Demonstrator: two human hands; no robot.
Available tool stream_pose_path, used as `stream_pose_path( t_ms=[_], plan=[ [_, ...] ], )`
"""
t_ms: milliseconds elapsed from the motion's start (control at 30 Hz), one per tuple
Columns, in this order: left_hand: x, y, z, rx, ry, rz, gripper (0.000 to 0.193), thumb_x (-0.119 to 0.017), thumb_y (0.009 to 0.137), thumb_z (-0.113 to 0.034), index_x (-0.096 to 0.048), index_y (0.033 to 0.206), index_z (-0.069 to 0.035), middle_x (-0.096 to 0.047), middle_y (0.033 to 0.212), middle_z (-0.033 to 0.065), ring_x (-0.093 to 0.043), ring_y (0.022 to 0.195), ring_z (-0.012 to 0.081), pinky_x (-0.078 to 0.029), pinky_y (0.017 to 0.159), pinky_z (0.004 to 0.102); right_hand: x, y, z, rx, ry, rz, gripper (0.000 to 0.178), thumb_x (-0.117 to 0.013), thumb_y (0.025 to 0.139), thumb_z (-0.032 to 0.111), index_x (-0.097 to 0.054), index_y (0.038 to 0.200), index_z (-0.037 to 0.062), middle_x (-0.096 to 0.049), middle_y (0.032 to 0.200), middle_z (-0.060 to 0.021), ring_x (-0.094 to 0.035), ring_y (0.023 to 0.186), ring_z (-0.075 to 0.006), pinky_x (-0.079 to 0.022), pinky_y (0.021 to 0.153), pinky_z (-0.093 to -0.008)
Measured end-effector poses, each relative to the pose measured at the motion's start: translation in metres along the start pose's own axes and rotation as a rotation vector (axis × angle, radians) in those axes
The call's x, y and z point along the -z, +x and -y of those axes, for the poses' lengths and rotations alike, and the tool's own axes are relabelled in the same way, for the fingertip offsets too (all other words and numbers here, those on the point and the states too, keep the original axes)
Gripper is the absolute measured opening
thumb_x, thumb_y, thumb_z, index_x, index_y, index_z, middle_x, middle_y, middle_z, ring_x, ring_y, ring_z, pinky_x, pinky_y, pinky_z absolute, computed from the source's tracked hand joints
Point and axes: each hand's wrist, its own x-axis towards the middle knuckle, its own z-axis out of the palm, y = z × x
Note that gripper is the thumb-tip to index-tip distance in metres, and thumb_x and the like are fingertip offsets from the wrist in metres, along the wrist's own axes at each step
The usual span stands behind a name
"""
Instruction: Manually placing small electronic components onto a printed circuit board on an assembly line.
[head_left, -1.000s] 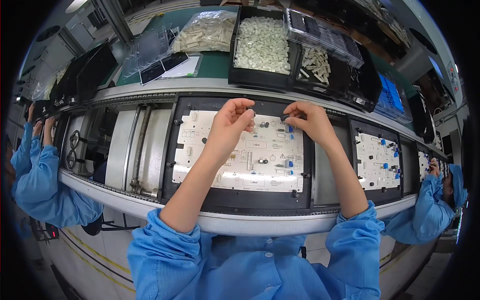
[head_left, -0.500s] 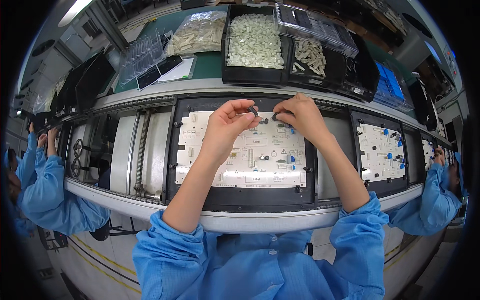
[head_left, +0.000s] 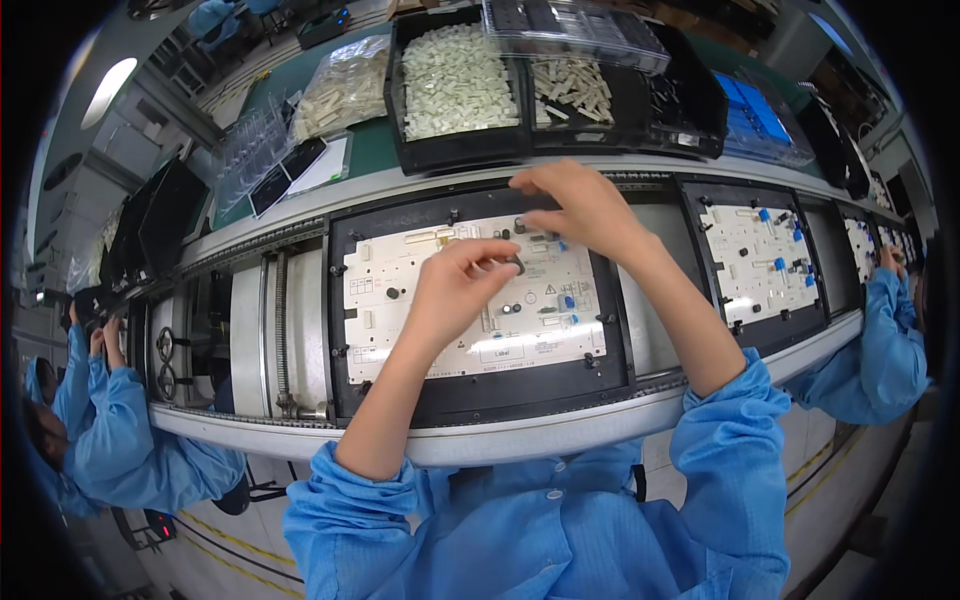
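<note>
A white circuit board (head_left: 382, 325) lies in a black carrier frame (head_left: 480, 398) in front of me, with small black, white and blue parts standing on it. My left hand (head_left: 458, 292) is over the middle of the board, thumb and fingers pinched on a small black cylindrical component (head_left: 517, 264). Above the board's far right part, my right hand (head_left: 582, 208) has its thumb and fingers spread, with nothing visible between them. Near its thumb tip a dark component (head_left: 520, 226) stands on the board. One black round part (head_left: 392, 293) sits on the board's left side.
Beyond the conveyor rail stand black bins of white connectors (head_left: 458, 85) and longer pale pieces (head_left: 575, 92), with a clear plastic tray (head_left: 575, 30) on top. Another populated board (head_left: 760, 265) is to the right. People in blue work at both sides.
My right hand has opened and lifted away from the small dark part it was at. My left hand has moved lower, still pinching its black component. The view has shifted and tilted.
</note>
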Motion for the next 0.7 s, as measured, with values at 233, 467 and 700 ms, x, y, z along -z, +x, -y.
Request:
stream_pose_path(
  t_ms=[233,467,700],
  plan=[
    [-0.016,-0.005,0.001,-0.147,0.361,0.156,0.023,-0.069,0.076,-0.01,-0.07,0.098,-0.005,-0.064,0.084,0.0089,-0.058,0.076,0.0176,-0.048,0.07,0.0272,0.008,0.003,-0.004,-0.01,0.034,-0.081,0.023,-0.068,0.075,0.018,-0.064,0.096,0.0085,-0.065,0.09,-0.0047,-0.059,0.092,-0.0234,-0.047,0.079,-0.0366],
    [-0.015,-0.005,-0.003,-0.059,0.351,0.145,0.022,-0.069,0.077,-0.01,-0.07,0.098,-0.005,-0.06,0.081,0.0094,-0.058,0.074,0.0167,-0.049,0.07,0.0274,0.006,0.004,-0.006,0.014,0.006,-0.081,0.018,-0.067,0.075,0.014,-0.064,0.092,0.0074,-0.062,0.086,-0.006,-0.058,0.086,-0.0241,-0.048,0.074,-0.0356],
    [-0.018,-0.002,-0.003,-0.043,0.34,0.145,0.021,-0.069,0.078,-0.011,-0.07,0.098,-0.005,-0.058,0.081,0.0091,-0.059,0.069,0.0158,-0.049,0.068,0.0256,0.009,0.003,-0.004,0.01,0.024,-0.062,0.014,-0.064,0.077,0.015,-0.065,0.088,0.0069,-0.062,0.087,-0.0056,-0.059,0.085,-0.0242,-0.048,0.072,-0.0359]
  ],
)
